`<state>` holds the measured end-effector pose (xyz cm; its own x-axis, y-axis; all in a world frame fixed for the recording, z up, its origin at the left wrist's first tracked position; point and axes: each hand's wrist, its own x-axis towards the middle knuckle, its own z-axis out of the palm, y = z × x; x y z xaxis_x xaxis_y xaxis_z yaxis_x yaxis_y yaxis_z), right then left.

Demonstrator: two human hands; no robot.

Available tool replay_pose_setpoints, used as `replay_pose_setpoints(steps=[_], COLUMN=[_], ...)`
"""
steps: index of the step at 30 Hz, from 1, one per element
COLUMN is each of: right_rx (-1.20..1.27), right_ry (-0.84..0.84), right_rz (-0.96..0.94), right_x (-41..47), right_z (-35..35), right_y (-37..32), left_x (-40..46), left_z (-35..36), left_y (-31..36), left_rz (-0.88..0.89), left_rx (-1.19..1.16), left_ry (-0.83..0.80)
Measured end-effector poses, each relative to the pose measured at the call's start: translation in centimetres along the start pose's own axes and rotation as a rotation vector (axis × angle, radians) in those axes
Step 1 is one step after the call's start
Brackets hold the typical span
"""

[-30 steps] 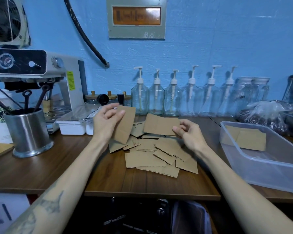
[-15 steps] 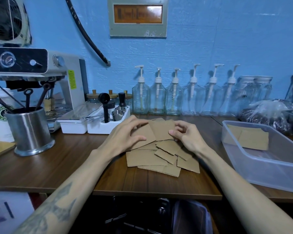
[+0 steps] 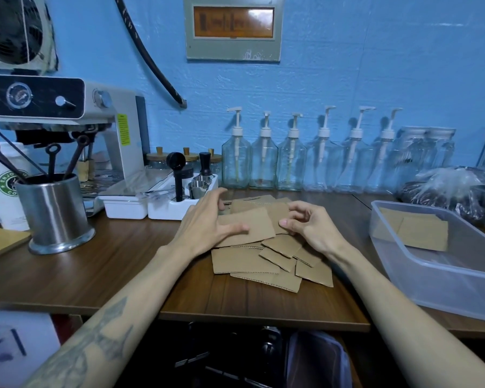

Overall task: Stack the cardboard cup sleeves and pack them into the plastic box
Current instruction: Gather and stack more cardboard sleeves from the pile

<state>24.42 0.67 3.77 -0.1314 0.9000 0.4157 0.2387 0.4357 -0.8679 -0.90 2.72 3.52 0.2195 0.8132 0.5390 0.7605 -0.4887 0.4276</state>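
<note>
Loose heap of cardboard cup sleeves (image 3: 266,259) near front edge of brown wooden worktop (image 3: 101,264), blue wall behind. Left hand (image 3: 207,222) lies flat on top sleeve (image 3: 252,225), fingers spread; right hand (image 3: 310,225) pinches its right edge. Clear plastic box (image 3: 443,273) at right edge holds two sleeves. Six pump bottles (image 3: 291,161) line the back edge.

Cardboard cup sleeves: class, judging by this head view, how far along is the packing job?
Done: a few flat brown cardboard sleeves already lie in the clear plastic box. In hand: the left hand presses a top sleeve while the right hand pinches its edge. Left: the loose pile of sleeves on the wooden counter is unstacked.
</note>
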Motion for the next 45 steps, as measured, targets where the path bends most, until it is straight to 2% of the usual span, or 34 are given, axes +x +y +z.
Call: replay_pose_setpoints(steps=[3, 5, 9, 11, 15, 19, 23, 29, 36, 45], right_rx=[-0.003, -0.008, -0.001, 0.017, -0.023, -0.053, -0.009, -0.020, -0.098, -0.088], right_ry=[0.002, -0.007, -0.019, -0.022, -0.053, -0.101, -0.064, -0.077, -0.122, -0.056], right_rz=[0.002, -0.001, -0.011, -0.001, 0.023, 0.024, 0.082, 0.019, -0.052, 0.018], right_x=[-0.1, -0.2, -0.1, -0.1, -0.2, -0.3, -0.3, -0.4, -0.2, 0.1], right_z=[0.0, -0.1, -0.1, 0.0, 0.2, 0.2, 0.1, 0.5, 0.1, 0.2], right_y=[-0.1, -0.1, -0.1, -0.3, -0.2, -0.4, -0.5, -0.2, 0.1, 0.4], left_x=[0.4, 0.4, 0.1, 0.1, -0.4, -0.4, 0.0, 0.1, 0.0, -0.1], left_z=[-0.3, -0.5, -0.3, 0.0, 0.4, 0.6, 0.8, 0.6, 0.4, 0.5], left_y=[-1.5, -2.2, -2.5, -1.9, 0.1, 1.0, 1.0, 1.2, 0.8, 1.2], left_rz=[-0.069, -0.105, -0.162, -0.158, -0.038, -0.025, 0.000, -0.015, 0.078, 0.119], left_rx=[-0.207, -0.283, -0.181, -0.189, -0.130, -0.171, -0.289, -0.269, -0.335, -0.350], left_ry=[-0.067, -0.172, -0.331, -0.292, -0.195, -0.186, -0.149, -0.107, -0.095, -0.019])
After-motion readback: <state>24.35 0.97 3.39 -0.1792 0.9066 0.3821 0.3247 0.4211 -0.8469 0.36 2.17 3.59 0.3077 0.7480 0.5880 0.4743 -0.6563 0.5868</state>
